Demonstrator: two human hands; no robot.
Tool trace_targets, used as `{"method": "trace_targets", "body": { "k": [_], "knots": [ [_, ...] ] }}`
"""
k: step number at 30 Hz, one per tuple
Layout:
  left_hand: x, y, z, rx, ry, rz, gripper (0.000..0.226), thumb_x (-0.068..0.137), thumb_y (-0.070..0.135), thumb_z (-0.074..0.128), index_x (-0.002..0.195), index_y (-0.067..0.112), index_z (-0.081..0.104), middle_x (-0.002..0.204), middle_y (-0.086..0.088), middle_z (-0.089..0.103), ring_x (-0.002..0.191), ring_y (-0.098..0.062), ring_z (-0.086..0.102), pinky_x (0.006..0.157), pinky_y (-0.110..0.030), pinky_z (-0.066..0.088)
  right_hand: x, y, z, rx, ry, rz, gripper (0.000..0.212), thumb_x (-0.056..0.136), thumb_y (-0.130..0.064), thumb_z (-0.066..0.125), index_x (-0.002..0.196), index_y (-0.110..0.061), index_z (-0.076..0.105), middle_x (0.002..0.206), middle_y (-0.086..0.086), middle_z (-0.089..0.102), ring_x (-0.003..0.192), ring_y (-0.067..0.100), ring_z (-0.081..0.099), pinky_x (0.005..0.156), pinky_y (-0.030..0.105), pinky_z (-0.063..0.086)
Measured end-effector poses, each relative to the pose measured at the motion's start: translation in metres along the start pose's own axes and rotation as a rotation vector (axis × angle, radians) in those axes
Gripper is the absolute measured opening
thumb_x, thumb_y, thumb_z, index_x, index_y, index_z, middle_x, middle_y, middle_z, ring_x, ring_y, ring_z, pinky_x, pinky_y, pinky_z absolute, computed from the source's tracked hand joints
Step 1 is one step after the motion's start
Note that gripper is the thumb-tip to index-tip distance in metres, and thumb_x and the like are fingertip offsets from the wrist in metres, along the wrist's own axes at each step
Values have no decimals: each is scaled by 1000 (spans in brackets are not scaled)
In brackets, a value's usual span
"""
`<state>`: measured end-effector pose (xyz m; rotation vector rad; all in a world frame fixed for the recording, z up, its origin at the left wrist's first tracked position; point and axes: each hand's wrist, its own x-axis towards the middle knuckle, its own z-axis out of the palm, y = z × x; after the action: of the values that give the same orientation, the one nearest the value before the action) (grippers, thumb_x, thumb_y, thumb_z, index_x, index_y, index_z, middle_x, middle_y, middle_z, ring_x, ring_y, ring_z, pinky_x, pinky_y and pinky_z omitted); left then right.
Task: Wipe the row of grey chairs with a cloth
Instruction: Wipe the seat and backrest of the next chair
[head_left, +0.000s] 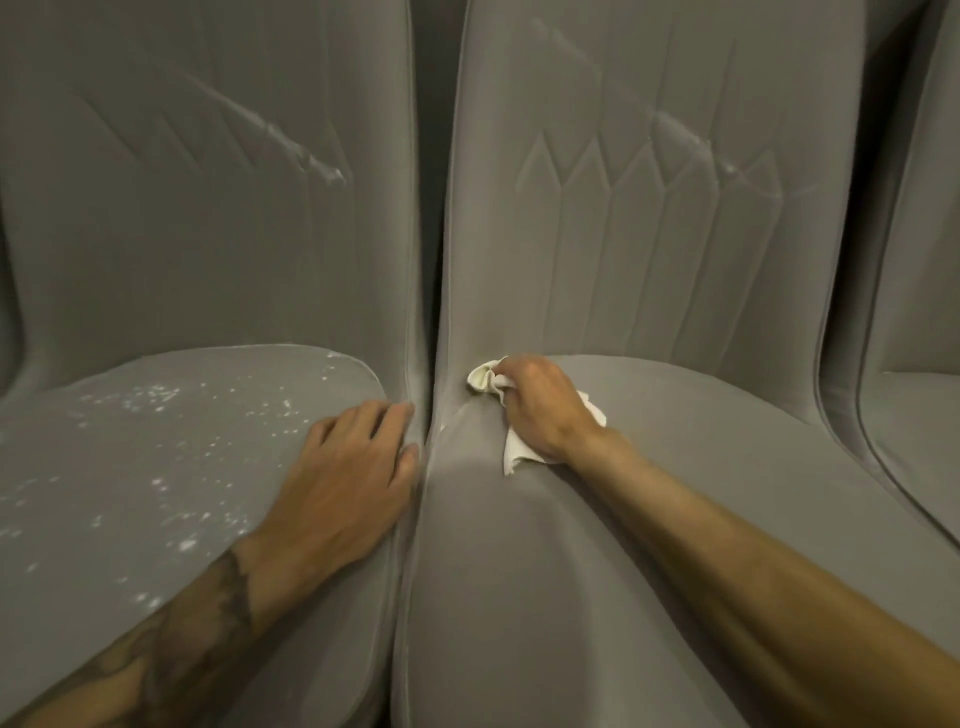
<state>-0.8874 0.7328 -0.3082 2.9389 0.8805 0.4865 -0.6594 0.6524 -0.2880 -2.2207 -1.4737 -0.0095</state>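
Two grey upholstered chairs fill the view side by side. The left chair (171, 467) has white specks scattered over its seat and a pale streak on its backrest. My left hand (348, 478) rests flat on that seat's right edge, fingers straight, next to the gap between the chairs. The middle chair (675, 519) has a smooth seat and a stitched backrest with a pale smear. My right hand (540, 410) grips a crumpled white cloth (485, 382) and presses it on the back left corner of the middle seat, where seat meets backrest.
A third grey chair (914, 415) shows partly at the right edge. A narrow dark gap (428, 260) runs between the left and middle backrests.
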Motion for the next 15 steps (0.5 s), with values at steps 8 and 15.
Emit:
{"method": "trace_targets", "body": {
  "k": [8,15],
  "knots": [
    [-5,-8,6,28,30,14,42,102,29,29,127,15,59,124,-6,62,111,-26,61,96,-43,48,-38,-18,3,63,-47,-216,29,92,-6,49,115,-16,63,117,6,60,112,24,53,96,32,41],
    [-7,-14,11,67,63,48,38,101,22,35,127,10,61,126,-10,61,110,-29,59,94,-43,45,-68,-34,8,56,-100,-389,30,88,-7,50,113,-17,64,112,1,62,105,21,57,92,31,46]
  ]
}}
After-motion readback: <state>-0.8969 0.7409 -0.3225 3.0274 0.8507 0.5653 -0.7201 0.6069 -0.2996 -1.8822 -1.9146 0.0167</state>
